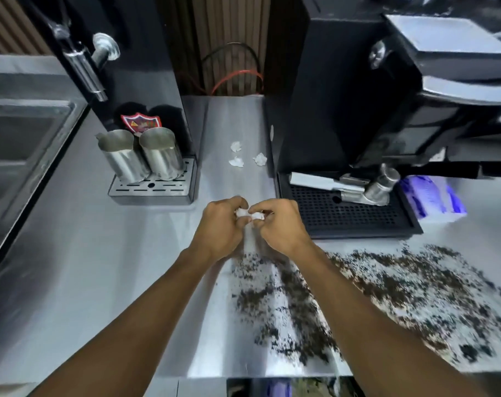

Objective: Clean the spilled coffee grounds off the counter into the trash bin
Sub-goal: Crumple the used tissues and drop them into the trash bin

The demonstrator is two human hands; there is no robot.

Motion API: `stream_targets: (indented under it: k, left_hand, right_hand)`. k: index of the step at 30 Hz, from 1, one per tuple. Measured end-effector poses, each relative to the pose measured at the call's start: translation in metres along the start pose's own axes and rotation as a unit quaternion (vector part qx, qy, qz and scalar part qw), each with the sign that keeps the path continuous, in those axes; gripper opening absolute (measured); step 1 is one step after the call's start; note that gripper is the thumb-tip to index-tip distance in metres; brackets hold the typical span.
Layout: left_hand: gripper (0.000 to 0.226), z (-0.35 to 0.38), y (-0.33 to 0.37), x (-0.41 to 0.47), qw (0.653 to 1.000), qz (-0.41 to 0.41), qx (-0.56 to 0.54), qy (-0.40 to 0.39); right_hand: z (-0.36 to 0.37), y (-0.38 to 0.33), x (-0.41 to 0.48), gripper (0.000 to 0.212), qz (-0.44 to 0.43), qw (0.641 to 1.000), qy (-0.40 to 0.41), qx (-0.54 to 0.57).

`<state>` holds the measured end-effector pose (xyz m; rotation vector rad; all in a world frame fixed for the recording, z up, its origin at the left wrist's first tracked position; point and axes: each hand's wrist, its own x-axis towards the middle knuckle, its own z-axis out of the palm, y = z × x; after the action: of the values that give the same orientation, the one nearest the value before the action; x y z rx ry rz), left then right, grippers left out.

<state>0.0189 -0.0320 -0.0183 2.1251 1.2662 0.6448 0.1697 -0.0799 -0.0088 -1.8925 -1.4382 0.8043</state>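
Dark coffee grounds [366,296] lie scattered over the right half of the steel counter [86,282]. Above the counter's middle, my left hand [219,227] and my right hand [280,224] are together, both pinching a small crumpled white tissue [249,214] between their fingertips. Three more white tissue balls [237,154] lie farther back on the counter, apart from each other. No trash bin shows clearly; something dark sits below the counter's front edge.
A black machine with two steel pitchers [142,156] on its drip tray stands at the back left. A coffee machine with a black drip tray [346,213] and portafilter [369,187] is at the right. A sink [23,144] lies far left. A purple-white pack [432,199] sits right.
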Motion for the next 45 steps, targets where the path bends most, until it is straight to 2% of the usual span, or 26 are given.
stream_targets:
  k: [6, 9, 18, 25, 31, 33, 39, 43, 45]
  left_hand:
    - [0.024, 0.024, 0.055, -0.096, 1.000, 0.006, -0.027, -0.007]
    - [0.033, 0.044, 0.085, -0.149, 0.999, 0.006, -0.034, -0.031]
    - [0.017, 0.121, 0.147, -0.297, 0.993, -0.003, 0.007, -0.116]
    - [0.016, 0.175, 0.151, -0.370, 0.975, -0.007, 0.053, -0.215]
    - [0.040, 0.188, 0.146, -0.393, 0.952, -0.011, 0.075, -0.297]
    - [0.039, 0.184, 0.143, -0.388, 0.953, -0.019, 0.068, -0.295]
    - [0.022, 0.151, 0.142, -0.338, 0.973, -0.011, 0.032, -0.228]
    - [0.025, 0.104, 0.140, -0.278, 0.991, 0.019, 0.035, -0.127]
    - [0.027, 0.078, 0.131, -0.239, 0.995, 0.015, 0.025, -0.095]
  right_hand:
    - [-0.031, 0.017, -0.112, 0.036, 0.007, 1.000, 0.006, 0.022]
    - [-0.042, 0.037, -0.176, 0.035, 0.020, 0.999, 0.010, 0.036]
    - [-0.056, 0.114, -0.341, 0.022, 0.094, 0.996, 0.002, -0.012]
    - [-0.046, 0.165, -0.422, 0.029, 0.146, 0.987, -0.036, -0.060]
    - [-0.043, 0.183, -0.440, 0.039, 0.158, 0.978, -0.098, -0.089]
    - [-0.047, 0.183, -0.436, 0.036, 0.163, 0.978, -0.094, -0.092]
    - [-0.058, 0.149, -0.380, 0.024, 0.120, 0.991, -0.046, -0.045]
    - [-0.059, 0.095, -0.317, 0.048, 0.061, 0.997, -0.036, 0.005]
    - [-0.060, 0.067, -0.278, 0.052, 0.032, 0.999, -0.037, 0.012]
